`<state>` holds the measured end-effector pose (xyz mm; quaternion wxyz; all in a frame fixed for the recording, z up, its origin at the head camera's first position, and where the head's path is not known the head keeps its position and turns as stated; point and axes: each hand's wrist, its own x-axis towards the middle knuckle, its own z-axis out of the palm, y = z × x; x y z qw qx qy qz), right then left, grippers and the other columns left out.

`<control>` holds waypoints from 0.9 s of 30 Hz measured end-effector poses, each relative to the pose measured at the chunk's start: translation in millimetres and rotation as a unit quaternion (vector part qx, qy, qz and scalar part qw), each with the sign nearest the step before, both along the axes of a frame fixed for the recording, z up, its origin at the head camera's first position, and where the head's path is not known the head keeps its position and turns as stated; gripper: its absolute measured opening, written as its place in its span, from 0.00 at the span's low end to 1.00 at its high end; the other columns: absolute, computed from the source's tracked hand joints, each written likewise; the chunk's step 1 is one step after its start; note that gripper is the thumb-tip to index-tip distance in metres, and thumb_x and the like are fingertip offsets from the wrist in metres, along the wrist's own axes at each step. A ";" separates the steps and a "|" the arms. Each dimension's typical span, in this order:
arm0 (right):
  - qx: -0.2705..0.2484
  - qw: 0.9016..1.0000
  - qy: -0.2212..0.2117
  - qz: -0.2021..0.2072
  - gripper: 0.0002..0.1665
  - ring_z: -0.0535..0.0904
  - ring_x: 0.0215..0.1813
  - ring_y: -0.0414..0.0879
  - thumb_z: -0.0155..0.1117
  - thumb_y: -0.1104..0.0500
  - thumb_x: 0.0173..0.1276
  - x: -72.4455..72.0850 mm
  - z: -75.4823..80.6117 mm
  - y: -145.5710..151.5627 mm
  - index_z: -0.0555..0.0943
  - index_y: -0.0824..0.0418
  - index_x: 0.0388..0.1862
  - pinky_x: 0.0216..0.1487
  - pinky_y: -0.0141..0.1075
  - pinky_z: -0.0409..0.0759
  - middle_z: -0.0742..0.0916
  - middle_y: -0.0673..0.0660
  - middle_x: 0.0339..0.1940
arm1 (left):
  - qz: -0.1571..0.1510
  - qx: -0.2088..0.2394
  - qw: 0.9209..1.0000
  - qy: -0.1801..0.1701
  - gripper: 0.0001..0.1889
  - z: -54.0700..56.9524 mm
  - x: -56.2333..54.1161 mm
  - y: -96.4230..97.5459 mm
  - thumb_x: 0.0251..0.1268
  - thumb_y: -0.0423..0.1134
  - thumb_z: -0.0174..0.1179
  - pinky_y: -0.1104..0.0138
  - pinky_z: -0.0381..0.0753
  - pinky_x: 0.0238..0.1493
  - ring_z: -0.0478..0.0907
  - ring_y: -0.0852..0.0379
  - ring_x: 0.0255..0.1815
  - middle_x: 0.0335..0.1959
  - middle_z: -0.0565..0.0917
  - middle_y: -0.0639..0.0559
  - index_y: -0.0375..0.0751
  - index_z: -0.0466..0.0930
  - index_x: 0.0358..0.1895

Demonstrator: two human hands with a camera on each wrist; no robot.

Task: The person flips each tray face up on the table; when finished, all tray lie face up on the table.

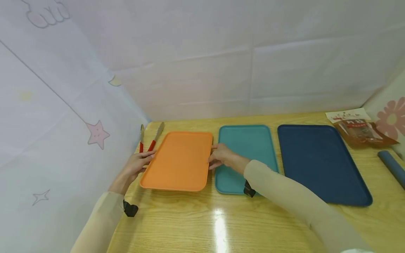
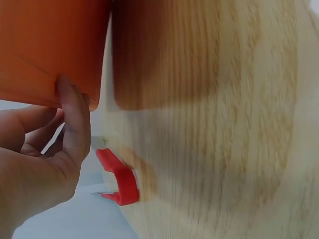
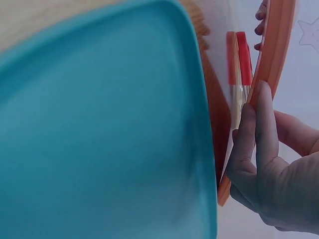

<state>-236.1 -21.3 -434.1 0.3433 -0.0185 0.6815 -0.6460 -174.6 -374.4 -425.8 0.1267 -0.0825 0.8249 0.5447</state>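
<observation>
An orange tray is lifted a little over the wooden table, its shadow showing under it in the left wrist view. My left hand grips its left edge, with fingers under the tray's bottom. On the opposite edge, my right hand holds the rim, its fingers along the outer side. Just left of the tray lie red-handled tongs, partly hidden by the left hand. A teal tray lies flat on the table below my right wrist.
Right of the teal tray lies a dark blue tray. A brown packaged food bag sits at the back right corner, near a grey-blue roll. White cloth walls stand behind and at the sides of the table.
</observation>
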 end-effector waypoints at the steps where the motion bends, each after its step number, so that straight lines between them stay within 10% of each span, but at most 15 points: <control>1: 0.000 1.000 -0.002 -0.002 0.46 0.85 0.26 0.51 0.59 0.79 0.61 -2.0 1.0 -0.7 0.54 0.67 0.76 0.34 0.44 0.85 0.85 0.69 0.39 | -0.002 -0.006 1.000 0.002 0.25 -1.8 -2.1 -0.4 0.76 0.43 0.49 0.69 0.82 0.35 0.79 0.61 0.41 0.65 0.70 0.36 0.40 0.63 0.72; 11: 0.003 1.000 0.019 -0.020 0.46 0.85 0.29 0.54 0.60 0.80 0.60 -16.1 -5.7 -12.9 0.55 0.66 0.76 0.36 0.45 0.85 0.85 0.70 0.42 | -0.003 -0.083 0.996 0.031 0.23 -16.6 -32.9 -1.7 0.76 0.36 0.49 0.68 0.82 0.34 0.81 0.62 0.35 0.59 0.74 0.31 0.34 0.66 0.70; 22: 0.089 0.991 0.102 -0.019 0.48 0.85 0.36 0.59 0.62 0.79 0.59 -15.6 -13.9 -30.4 0.53 0.68 0.76 0.31 0.43 0.85 0.84 0.71 0.44 | 0.049 -0.124 0.988 0.074 0.20 -34.0 -41.3 6.7 0.74 0.28 0.47 0.73 0.69 0.21 0.66 0.64 0.19 0.60 0.72 0.27 0.28 0.69 0.65; 27: 0.128 0.983 0.131 -0.013 0.47 0.85 0.33 0.58 0.61 0.79 0.59 -16.5 -14.8 -34.2 0.52 0.69 0.76 0.32 0.44 0.85 0.77 0.73 0.59 | 0.056 -0.179 0.976 0.108 0.18 -36.8 -43.0 13.8 0.70 0.25 0.48 0.73 0.67 0.27 0.76 0.51 0.36 0.59 0.75 0.29 0.25 0.73 0.61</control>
